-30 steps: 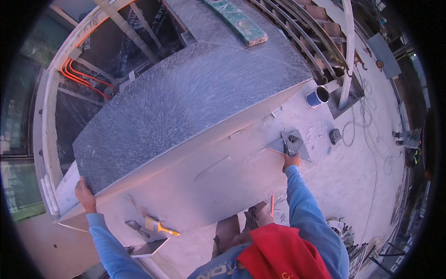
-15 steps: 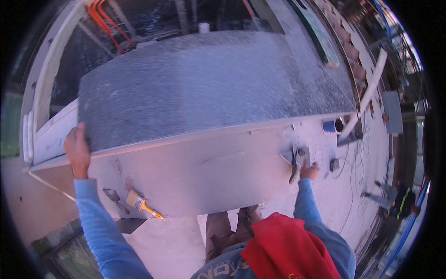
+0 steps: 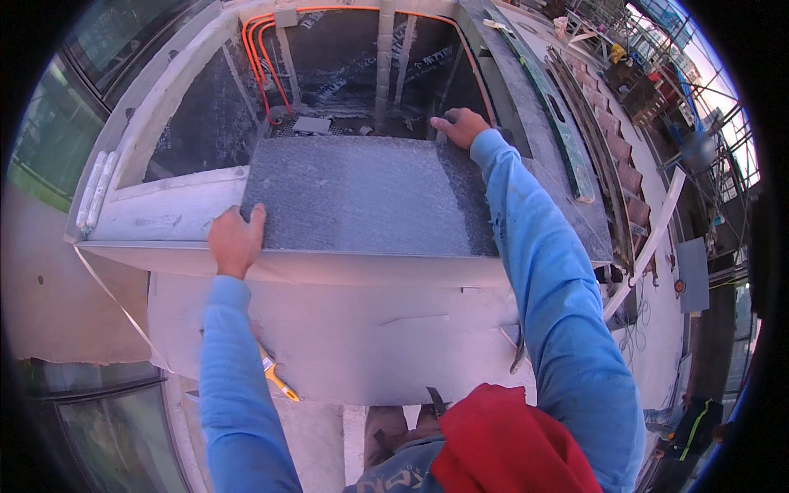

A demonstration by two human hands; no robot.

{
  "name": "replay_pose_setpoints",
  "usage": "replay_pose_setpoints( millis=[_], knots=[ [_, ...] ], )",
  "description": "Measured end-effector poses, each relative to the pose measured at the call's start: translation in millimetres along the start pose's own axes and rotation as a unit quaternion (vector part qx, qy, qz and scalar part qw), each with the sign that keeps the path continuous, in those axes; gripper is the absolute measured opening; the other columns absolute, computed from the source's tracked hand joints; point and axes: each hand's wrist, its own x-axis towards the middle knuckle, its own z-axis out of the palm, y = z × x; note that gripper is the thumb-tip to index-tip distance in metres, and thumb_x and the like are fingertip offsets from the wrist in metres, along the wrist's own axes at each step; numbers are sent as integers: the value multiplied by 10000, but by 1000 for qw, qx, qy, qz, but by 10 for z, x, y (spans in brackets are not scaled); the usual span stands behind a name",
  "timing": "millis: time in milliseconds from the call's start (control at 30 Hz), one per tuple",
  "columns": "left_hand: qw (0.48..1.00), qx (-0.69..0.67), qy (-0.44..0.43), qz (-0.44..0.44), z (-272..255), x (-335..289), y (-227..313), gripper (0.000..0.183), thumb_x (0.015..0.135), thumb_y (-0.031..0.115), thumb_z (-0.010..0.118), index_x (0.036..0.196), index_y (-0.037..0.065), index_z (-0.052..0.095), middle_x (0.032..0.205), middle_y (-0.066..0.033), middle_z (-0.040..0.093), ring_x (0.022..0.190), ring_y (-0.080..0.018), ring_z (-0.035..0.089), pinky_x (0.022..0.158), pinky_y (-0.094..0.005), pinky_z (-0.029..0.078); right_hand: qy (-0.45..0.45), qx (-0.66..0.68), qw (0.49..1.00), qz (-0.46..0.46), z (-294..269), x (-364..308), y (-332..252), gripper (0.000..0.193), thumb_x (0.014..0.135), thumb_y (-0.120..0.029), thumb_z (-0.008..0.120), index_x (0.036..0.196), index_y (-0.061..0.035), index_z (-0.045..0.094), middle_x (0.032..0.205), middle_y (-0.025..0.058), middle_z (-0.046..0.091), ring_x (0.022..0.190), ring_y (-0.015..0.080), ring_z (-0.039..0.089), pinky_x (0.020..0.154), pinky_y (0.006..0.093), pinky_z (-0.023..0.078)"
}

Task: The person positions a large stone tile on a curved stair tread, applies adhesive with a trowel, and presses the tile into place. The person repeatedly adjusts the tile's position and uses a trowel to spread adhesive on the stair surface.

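Observation:
A speckled grey stone slab lies flat on top of the white wall, partly over a dark recess. My left hand is closed round its near left corner, thumb on the upper face. With my arm stretched across the slab, my right hand is closed over the far edge near the right corner; some fingertips are hidden behind it. Below, a yellow-handled paintbrush lies on the pale ledge, partly behind my left forearm. The tool at the ledge's right is mostly covered by my right arm.
Orange conduits run down into the dark recess behind the slab. A green spirit level rests on the stone to the right. Two white tubes lie at the left corner. A white pipe leans at the right.
My right hand has left the tool on the ledge and reached to the slab's far edge. My left hand stays at the slab's near left corner. The view has tilted toward the recess.

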Motion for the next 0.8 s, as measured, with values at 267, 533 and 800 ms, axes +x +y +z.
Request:
replay_pose_setpoints(
  millis=[267,533,800],
  knots=[
    [999,7,-26,-22,50,-3,-25,593,900,518,601,1007,-59,684,1010,-306,681,990,-453,647,877,-534,482,-13,38,998,49,-187,-446,-164,744,882,-586,651,1358,-19,584,1325,242,611,1245,379,581,1061,451,454],
    [998,12,16,67,186,65,-169,564,997,418,508,976,-125,660,977,-346,660,916,-510,617,821,-540,456,319,265,905,-94,-588,-2793,83,590,864,-323,763,1333,-19,572,1192,239,616,1133,395,603,978,470,489],
    [995,-39,-16,94,244,158,-321,556,1006,409,496,1006,-113,687,969,-305,688,894,-460,639,823,-496,465,407,169,883,164,-961,-4530,1777,563,830,-225,808,1292,11,589,1160,185,649,914,249,681,772,349,555]
  ],
)
